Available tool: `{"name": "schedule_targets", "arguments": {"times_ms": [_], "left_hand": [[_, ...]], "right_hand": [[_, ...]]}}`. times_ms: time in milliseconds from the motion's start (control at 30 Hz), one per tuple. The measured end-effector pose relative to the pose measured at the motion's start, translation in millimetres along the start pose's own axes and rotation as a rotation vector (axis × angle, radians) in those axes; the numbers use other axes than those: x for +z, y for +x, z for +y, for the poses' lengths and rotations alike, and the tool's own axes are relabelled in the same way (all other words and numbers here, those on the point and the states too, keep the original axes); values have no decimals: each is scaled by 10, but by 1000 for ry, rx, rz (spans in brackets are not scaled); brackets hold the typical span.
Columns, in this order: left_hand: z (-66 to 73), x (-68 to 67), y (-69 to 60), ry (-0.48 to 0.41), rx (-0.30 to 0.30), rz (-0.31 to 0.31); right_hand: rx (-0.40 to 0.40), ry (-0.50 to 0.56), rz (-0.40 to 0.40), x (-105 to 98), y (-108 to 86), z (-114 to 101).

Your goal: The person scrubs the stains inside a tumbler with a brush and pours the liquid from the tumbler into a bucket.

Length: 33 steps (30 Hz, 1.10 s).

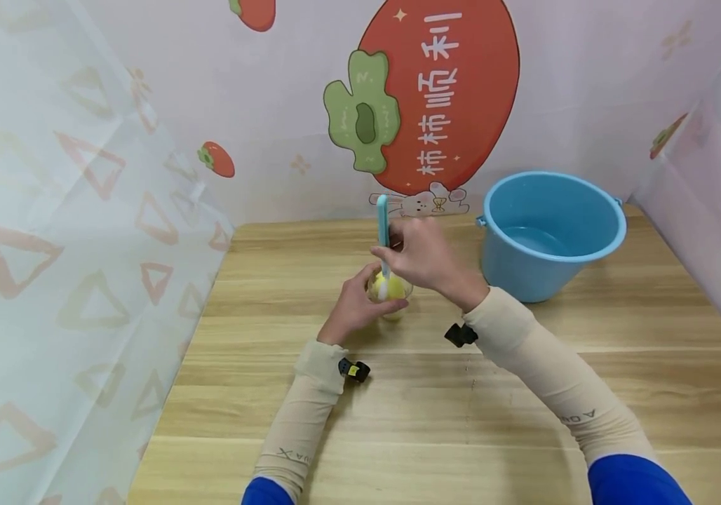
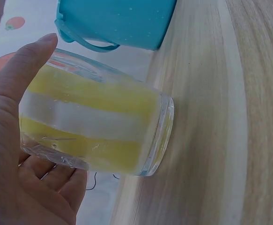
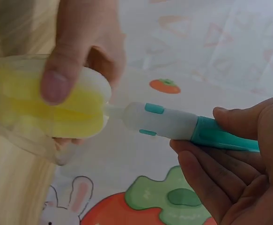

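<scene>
Clasping a glass (image 2: 99, 117) in the left grip (image 1: 357, 301), presumably for steadiness; pinching a brush handle (image 1: 383, 219) in the right grip (image 1: 422, 254) above, likely for guiding the sponge head (image 3: 87, 104) inside the glass.

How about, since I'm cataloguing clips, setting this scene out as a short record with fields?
Left hand: grips the clear glass
Right hand: holds the teal handle of the brush
Brush head: yellow and white, reaching down inside the glass
Glass touching the table: cannot tell
Bucket: light blue, standing on the wood-grain table, to the right of both hands
Backdrop: pale, printed with red fruit, a rabbit and lettering
Forearms: beige sleeves, blue above them
</scene>
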State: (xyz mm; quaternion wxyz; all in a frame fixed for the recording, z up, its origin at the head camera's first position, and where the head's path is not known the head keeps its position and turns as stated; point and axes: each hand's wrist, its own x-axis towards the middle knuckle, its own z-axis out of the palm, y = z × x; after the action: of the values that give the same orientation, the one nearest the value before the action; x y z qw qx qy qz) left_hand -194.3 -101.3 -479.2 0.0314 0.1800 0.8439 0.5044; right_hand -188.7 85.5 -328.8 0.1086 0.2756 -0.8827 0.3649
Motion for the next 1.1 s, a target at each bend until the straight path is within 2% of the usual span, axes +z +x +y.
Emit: {"name": "schedule_targets", "arguments": {"times_ms": [100, 200, 300, 600, 867, 967, 1100], "left_hand": [[-5, -17, 8, 9, 2, -5], [-10, -5, 10, 6, 24, -4], [-15, -5, 10, 10, 39, 4], [-11, -5, 5, 27, 21, -4], [-15, -9, -22, 14, 14, 15], [-9, -11, -19, 18, 10, 14], [-1, -6, -1, 15, 4, 6]], "right_hand": [[-30, 8, 23, 19, 20, -5], [-75, 17, 90, -58, 45, -69], [-95, 26, 122, -116, 54, -134], [-58, 22, 26, 66, -54, -2], [-127, 42, 104, -140, 19, -123], [-113, 40, 74, -163, 30, -113], [-94, 17, 14, -73, 16, -2]]}}
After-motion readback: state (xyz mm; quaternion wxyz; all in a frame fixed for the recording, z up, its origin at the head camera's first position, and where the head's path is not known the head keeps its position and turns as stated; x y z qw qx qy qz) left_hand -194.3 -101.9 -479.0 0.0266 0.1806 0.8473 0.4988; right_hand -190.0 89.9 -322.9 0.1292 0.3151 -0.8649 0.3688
